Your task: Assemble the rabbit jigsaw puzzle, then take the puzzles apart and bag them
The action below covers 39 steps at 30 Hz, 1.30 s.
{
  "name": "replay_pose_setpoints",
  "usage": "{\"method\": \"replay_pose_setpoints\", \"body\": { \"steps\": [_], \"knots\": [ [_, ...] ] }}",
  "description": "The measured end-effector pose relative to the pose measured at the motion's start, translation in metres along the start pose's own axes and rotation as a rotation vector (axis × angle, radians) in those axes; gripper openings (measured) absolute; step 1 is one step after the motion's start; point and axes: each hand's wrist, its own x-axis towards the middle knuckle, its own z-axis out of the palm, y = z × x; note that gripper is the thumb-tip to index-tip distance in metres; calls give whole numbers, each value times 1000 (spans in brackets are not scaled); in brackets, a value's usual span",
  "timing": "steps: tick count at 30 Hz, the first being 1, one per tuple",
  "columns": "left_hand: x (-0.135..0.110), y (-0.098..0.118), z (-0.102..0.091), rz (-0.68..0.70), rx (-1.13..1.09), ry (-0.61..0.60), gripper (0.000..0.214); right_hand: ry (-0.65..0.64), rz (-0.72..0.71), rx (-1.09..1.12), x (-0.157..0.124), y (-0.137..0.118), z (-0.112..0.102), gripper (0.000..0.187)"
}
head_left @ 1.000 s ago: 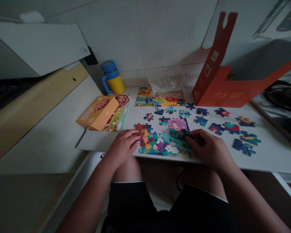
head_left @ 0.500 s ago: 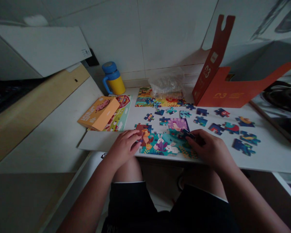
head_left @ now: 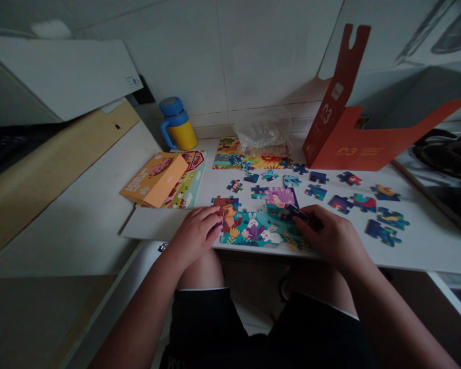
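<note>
A partly joined jigsaw puzzle (head_left: 255, 228) with rabbits and a bear lies at the table's front edge. My left hand (head_left: 197, 225) rests at its left side, fingers stretched out with their tips on the bear part. Pinched between thumb and fingers of my right hand (head_left: 326, 230) is a dark puzzle piece (head_left: 292, 212), held tilted over the puzzle's right part. Just behind that piece is a pink and purple section (head_left: 281, 197). Loose puzzle pieces (head_left: 317, 191) lie behind and to the right, several of them dark blue.
An orange-red box (head_left: 353, 141) stands open at the back right. Clear plastic wrap (head_left: 263, 134) lies on a second puzzle picture (head_left: 226, 154). To the left are a small orange box (head_left: 155, 179), a green picture sheet (head_left: 194, 187) and a blue and yellow flask (head_left: 179, 125).
The view has shifted very slightly. My right hand still pinches the dark piece, which is tilted a little more. My left hand stays at the puzzle's left side.
</note>
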Motion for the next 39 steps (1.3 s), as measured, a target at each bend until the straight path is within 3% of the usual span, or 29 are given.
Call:
{"method": "replay_pose_setpoints", "body": {
  "steps": [12,24,29,34,39],
  "knots": [
    [1,-6,-2,-56,-127,-7,22,-3,-6,3,0,4,2,30],
    [4,-2,1,8,13,-1,15,5,-4,14,1,2,2,29],
    [3,-2,-4,-15,-31,-23,20,-2,-5,4,1,3,2,30],
    [2,-8,-11,-26,-120,-67,43,-4,3,16,0,3,1,30],
    [2,-12,-10,1,-83,-59,39,-3,14,13,1,3,2,30]
  ]
}}
